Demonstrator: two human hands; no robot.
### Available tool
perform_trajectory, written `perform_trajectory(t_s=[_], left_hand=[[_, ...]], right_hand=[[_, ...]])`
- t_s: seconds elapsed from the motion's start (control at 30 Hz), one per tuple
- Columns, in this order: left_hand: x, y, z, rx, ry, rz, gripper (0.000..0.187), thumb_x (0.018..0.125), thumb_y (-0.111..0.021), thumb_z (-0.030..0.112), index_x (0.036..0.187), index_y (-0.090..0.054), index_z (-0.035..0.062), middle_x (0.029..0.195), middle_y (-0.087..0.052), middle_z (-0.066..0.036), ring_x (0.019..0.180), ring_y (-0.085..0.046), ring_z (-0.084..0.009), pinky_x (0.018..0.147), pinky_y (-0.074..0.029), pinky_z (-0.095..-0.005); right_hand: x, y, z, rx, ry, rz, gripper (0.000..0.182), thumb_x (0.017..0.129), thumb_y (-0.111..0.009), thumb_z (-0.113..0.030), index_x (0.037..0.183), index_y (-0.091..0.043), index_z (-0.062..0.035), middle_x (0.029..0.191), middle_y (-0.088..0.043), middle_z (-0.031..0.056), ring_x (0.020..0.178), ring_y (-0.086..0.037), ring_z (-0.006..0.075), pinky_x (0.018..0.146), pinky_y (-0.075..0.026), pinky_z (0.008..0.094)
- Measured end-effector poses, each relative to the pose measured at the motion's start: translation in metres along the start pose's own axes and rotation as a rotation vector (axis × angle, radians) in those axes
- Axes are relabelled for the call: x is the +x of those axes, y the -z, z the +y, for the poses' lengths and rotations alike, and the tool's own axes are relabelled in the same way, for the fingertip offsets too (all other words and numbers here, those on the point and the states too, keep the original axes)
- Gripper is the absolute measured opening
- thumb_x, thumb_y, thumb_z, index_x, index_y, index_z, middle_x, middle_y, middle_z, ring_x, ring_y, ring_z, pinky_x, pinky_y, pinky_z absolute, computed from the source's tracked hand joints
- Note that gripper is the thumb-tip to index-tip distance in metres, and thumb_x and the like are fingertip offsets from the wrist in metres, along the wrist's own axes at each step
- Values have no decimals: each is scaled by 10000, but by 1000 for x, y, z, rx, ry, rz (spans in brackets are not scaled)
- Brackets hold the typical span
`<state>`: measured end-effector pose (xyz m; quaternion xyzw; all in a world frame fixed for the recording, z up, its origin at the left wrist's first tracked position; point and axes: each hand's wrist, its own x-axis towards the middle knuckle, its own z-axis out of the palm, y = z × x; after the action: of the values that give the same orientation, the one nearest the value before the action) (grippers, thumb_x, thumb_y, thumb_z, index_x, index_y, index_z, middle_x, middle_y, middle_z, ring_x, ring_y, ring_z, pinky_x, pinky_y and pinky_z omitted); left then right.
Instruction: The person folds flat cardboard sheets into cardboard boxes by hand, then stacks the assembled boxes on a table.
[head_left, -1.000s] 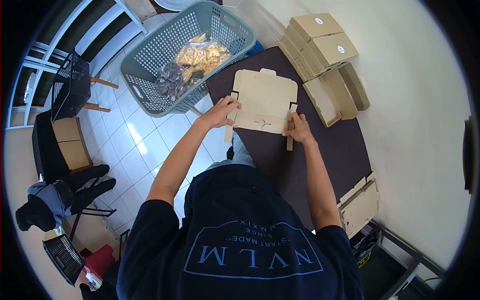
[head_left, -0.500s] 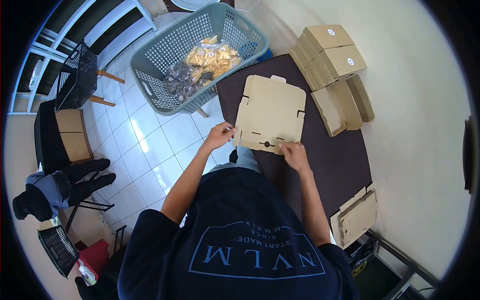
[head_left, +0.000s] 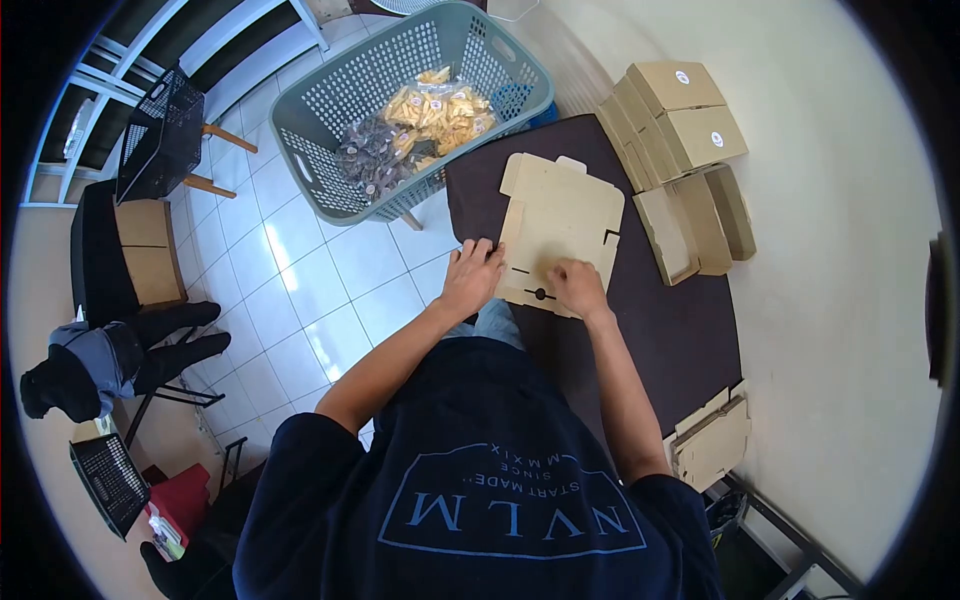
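Note:
A flat, die-cut cardboard sheet (head_left: 565, 205) lies on the dark tabletop in front of me, its left side flap partly folded up. My left hand (head_left: 475, 275) is at that left edge, with its fingers closed on the flap. Over the lower right part of the sheet is my right hand (head_left: 580, 288), its fingers curled in and slightly blurred; whatever they hold, if anything, is hidden. A slot and a dark round hole show near the sheet's lower edge.
A grey-green basket (head_left: 345, 205) of bagged snacks stands at the table's upper left. Along the wall are closed boxes (head_left: 700, 110) and an open box (head_left: 690, 225). Flat cardboard (head_left: 715, 445) leans at the lower right. Another person (head_left: 120, 355) is at the far left.
My left hand has moved up along the left edge, and the left flap has been folded. My right hand has shifted from the lower edge onto the sheet and curled. The view has shifted slightly.

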<state>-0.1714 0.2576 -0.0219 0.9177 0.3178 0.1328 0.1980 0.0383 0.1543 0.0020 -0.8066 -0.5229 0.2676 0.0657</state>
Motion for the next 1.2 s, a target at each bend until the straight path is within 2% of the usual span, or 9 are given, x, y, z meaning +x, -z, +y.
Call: perform_trajectory(t_s=[0.07,0.37,0.5,0.83,0.93,1.0,1.07,1.13,1.2], left_hand=[[1,-1,-4,-10,-20,21,354,912,-636,236,1225,-651,70,1075,-527,-76,1041,-490,-274,804,-404,-444],[33,-4,-24,-26,-35,20,396,916,-646,253,1291,-637,126,1140,-533,-90,1102,-466,-288,859,-347,-438],[38,-5,-21,38,29,-46,426,942,-611,245,1358,-611,153,1203,-529,-101,1142,-452,-291,878,-344,-446],[-18,9,0,74,-8,23,383,944,-619,271,1310,-650,162,1254,-521,-129,1192,-446,-331,891,-369,-466],[-31,14,-2,-2,36,-148,379,945,-627,280,1297,-652,142,1255,-513,-129,1207,-435,-318,932,-374,-464],[-30,19,-7,-222,30,-61,380,922,-659,289,1243,-661,84,1161,-562,-134,1103,-517,-313,863,-434,-471],[-15,21,-5,-381,174,-45,360,910,-674,273,1207,-657,69,1127,-583,-148,1066,-556,-331,858,-461,-465],[2,16,1,-546,325,-23,343,898,-689,258,1171,-653,53,1093,-603,-162,1028,-595,-348,852,-489,-459],[19,5,3,-441,386,118,353,866,-736,234,1137,-620,40,904,-676,-177,768,-678,-352,697,-542,-427]], right_hand=[[20,0,-16,305,66,136,225,863,-669,-163,1052,-716,-49,910,-682,229,898,-661,427,848,-535,492],[61,-20,-43,125,136,252,452,854,-719,-158,1302,-660,-148,1088,-584,210,994,-637,375,898,-528,443],[63,-19,-40,141,152,250,479,852,-726,-173,1325,-650,-164,1083,-578,215,994,-637,387,909,-526,444],[58,-16,-42,160,120,200,488,836,-738,-172,1317,-658,-170,1156,-580,242,1035,-623,407,964,-505,442],[60,-15,-37,192,126,183,531,829,-744,-170,1347,-629,-165,1165,-592,235,1053,-625,389,960,-507,436],[65,-9,-33,211,137,179,551,825,-746,-165,1359,-613,-154,1171,-598,227,1064,-626,378,953,-510,432],[71,-1,-31,701,-70,0,556,819,-735,-139,1356,-591,-119,1191,-603,208,1097,-616,364,948,-510,430],[73,-7,-20,607,-56,18,552,818,-729,-129,1349,-583,-107,1185,-601,201,1106,-610,368,952,-508,431],[75,-14,-15,516,-39,38,547,816,-724,-119,1342,-575,-94,1179,-600,194,1115,-604,371,955,-505,433]])
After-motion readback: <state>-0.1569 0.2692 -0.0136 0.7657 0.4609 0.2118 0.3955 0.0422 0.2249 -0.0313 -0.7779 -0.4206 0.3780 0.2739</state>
